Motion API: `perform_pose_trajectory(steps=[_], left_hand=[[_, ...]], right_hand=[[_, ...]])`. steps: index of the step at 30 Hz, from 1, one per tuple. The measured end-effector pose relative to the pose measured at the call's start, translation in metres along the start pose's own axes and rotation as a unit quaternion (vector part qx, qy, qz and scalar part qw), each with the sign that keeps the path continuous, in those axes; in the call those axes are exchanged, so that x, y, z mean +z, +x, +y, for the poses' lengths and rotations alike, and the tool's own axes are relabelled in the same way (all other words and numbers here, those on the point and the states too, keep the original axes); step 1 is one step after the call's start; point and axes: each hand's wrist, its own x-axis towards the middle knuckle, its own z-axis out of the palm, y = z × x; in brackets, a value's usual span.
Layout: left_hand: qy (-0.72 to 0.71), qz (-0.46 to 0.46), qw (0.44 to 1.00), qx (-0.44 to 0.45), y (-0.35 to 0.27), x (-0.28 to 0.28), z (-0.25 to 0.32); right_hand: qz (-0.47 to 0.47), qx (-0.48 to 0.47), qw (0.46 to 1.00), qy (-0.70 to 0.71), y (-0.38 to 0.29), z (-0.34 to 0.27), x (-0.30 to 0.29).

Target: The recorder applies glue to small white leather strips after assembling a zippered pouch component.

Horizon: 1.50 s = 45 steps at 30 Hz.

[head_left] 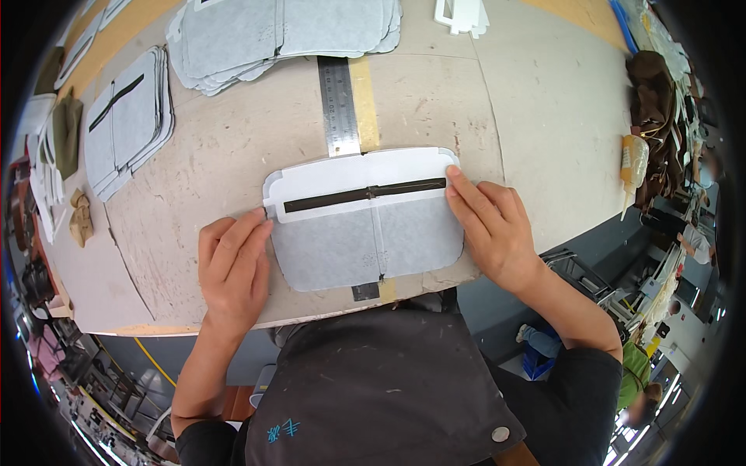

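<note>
A grey fabric panel [320, 250] with rounded corners lies in front of me on the worktable. Along its far half sits a white frame-shaped piece [323, 175], with a black strip [326, 201] showing in its long slot. A seam runs down the panel's middle. My left hand [233, 274] holds the panel's left edge with its fingertips. At the right edge, the fingers of my right hand [495, 233] lie over the panel and frame; the thumb is hidden. Beneath the panel passes a steel ruler [340, 110], beside a yellow tape strip [365, 105].
Stacked grey panels [233, 41] stand at the far side, and a smaller stack [128, 116] is to the left. White frame pieces [460, 17] lie farther back. A yellow glue bottle [632, 163] and brown material [653, 93] are at the right edge.
</note>
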Motion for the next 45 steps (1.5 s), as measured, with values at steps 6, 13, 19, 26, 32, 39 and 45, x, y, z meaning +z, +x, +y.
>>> perform_pose_trajectory(steps=[6,13,19,26,32,39,45], left_hand=[[0.011,0.012,1.0,0.013,0.001,0.003,0.0],[-0.012,0.014,0.998,0.056,0.002,0.009,-0.006],[0.005,0.007,0.997,0.079,0.004,0.008,-0.01],[0.015,0.006,0.994,0.107,0.0,0.006,-0.008],[0.009,0.028,0.992,0.121,-0.003,0.015,-0.004],[0.008,0.031,0.994,0.107,-0.006,0.017,-0.004],[0.011,0.033,0.995,0.093,-0.009,0.017,-0.003]], right_hand=[[0.009,-0.002,1.0,-0.002,0.001,0.001,-0.004],[0.009,0.01,1.0,-0.025,0.002,0.0,-0.004],[0.009,0.011,1.0,-0.019,0.002,-0.001,-0.003],[0.0,0.012,1.0,-0.016,0.002,-0.001,-0.004],[-0.001,0.011,1.0,-0.016,0.004,0.0,-0.007],[-0.043,0.086,0.981,0.167,0.022,0.008,-0.033],[-0.017,0.146,0.946,0.288,0.071,0.001,-0.026]])
